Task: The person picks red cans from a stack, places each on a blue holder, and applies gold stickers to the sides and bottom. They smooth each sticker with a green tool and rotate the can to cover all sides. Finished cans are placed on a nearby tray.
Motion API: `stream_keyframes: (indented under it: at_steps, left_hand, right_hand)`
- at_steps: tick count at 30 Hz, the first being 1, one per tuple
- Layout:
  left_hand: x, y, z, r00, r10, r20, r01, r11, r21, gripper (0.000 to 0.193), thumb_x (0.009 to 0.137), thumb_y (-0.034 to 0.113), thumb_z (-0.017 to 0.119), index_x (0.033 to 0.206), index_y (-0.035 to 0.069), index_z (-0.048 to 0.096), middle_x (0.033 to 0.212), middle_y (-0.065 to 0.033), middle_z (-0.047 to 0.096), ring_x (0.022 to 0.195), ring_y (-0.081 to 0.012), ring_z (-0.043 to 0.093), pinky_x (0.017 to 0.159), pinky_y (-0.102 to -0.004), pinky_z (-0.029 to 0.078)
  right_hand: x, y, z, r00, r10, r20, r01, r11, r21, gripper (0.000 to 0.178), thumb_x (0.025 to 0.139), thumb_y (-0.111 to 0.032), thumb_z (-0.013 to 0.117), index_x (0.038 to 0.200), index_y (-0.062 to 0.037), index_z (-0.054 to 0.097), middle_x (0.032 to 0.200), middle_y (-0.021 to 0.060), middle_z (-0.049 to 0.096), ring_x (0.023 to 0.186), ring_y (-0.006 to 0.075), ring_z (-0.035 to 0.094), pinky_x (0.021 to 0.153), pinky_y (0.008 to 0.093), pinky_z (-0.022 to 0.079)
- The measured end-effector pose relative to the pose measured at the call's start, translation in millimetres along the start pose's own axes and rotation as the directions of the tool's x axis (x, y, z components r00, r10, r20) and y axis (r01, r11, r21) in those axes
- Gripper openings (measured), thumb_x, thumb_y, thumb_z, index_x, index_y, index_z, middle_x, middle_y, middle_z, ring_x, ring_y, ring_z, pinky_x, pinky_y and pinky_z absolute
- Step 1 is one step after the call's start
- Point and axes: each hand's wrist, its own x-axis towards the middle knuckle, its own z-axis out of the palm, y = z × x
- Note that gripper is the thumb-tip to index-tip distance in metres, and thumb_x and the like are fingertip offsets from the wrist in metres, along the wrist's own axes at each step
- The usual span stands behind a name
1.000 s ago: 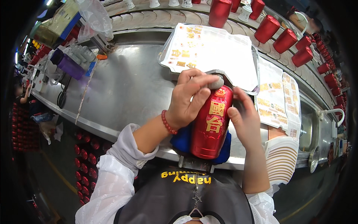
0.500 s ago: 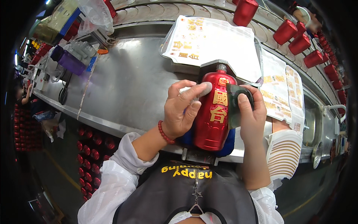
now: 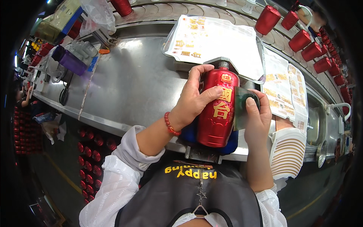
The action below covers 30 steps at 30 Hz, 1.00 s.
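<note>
A glossy red bottle (image 3: pixel 214 132) with raised gold characters lies on a blue cushion (image 3: pixel 229 150), its neck against a metal stop (image 3: pixel 223 59). My left hand (image 3: pixel 192 96) is closed on the bottle's left side, with the thumb pressed across the characters on the front. In my right hand (image 3: pixel 258 115) is a dark green, semi-transparent flat scraper (image 3: pixel 241 102). The scraper's edge is along the bottle's right side, beside the gold characters. A red bead bracelet (image 3: pixel 169 124) circles my left wrist.
White decal sheets (image 3: pixel 230 39) with gold print lie on a tray beyond the bottle; more sheets (image 3: pixel 281 85) are at the right. Red bottles (image 3: pixel 267 19) stand on a curved conveyor (image 3: pixel 162 12). A purple bottle (image 3: pixel 70 60) rests left; a sink (image 3: pixel 317 117) is at right.
My left hand has gone from a pinch at the bottle's edge to a grip around it. The scraper has shifted slightly right and down. Bottles on the conveyor have moved right.
</note>
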Motion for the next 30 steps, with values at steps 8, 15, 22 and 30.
stream_keyframes:
  at_steps: [8, 15, 22, 30]
  left_hand:
    - [5, -11, -2, 0.997, 0.078, 0.008, -0.079, 0.995, 0.058, 0.054, 0.099, 0.022, 0.06, 0.142, 0.003, 0.033, 0.133, -0.0127, 0.045, 0.12, -0.0157, 0.049, 0.105, -0.0313, 0.042]
    - [-3, -20, 1, 0.923, 0.379, -0.057, -0.367, 0.917, 0.154, 0.056, 0.103, 0.028, 0.054, 0.148, 0.001, 0.035, 0.144, -0.016, 0.048, 0.135, -0.0235, 0.041, 0.115, -0.0371, 0.032]
    - [-4, 2, -33, 0.721, 0.481, 0.499, -0.668, 0.291, 0.685, 0.054, 0.101, 0.058, 0.043, 0.137, 0.023, 0.063, 0.129, -0.0007, 0.065, 0.134, -0.0266, 0.044, 0.124, -0.0502, 0.011]
    - [24, 5, -45, 0.673, 0.455, 0.584, -0.723, 0.235, 0.65, 0.051, 0.101, 0.056, 0.044, 0.137, 0.025, 0.063, 0.106, 0.0019, 0.073, 0.133, -0.0244, 0.045, 0.125, -0.0514, 0.008]
  right_hand:
    - [-1, -12, 6, 1.0, -0.007, 0.013, 0.006, 0.998, 0.061, 0.022, 0.1, -0.013, 0.06, 0.119, -0.0008, 0.059, 0.101, 0.0022, 0.063, 0.089, 0.0067, 0.056, 0.08, 0.0218, 0.048]
    - [-1, -11, 14, 0.993, -0.094, 0.067, 0.109, 0.947, -0.302, 0.026, 0.099, -0.016, 0.061, 0.121, -0.0014, 0.058, 0.107, 0.0048, 0.064, 0.096, 0.0099, 0.058, 0.087, 0.0247, 0.049]
    - [-2, 12, 3, 1.0, 0.012, -0.016, -0.013, 0.998, -0.055, 0.023, 0.102, -0.018, 0.058, 0.117, 0.0001, 0.058, 0.101, 0.0041, 0.063, 0.09, 0.0091, 0.057, 0.081, 0.0243, 0.048]
    - [-6, 16, 6, 0.994, 0.106, 0.027, -0.109, 0.979, 0.174, 0.024, 0.104, -0.019, 0.055, 0.119, -0.0004, 0.055, 0.103, 0.0031, 0.064, 0.091, 0.0065, 0.057, 0.082, 0.0221, 0.048]
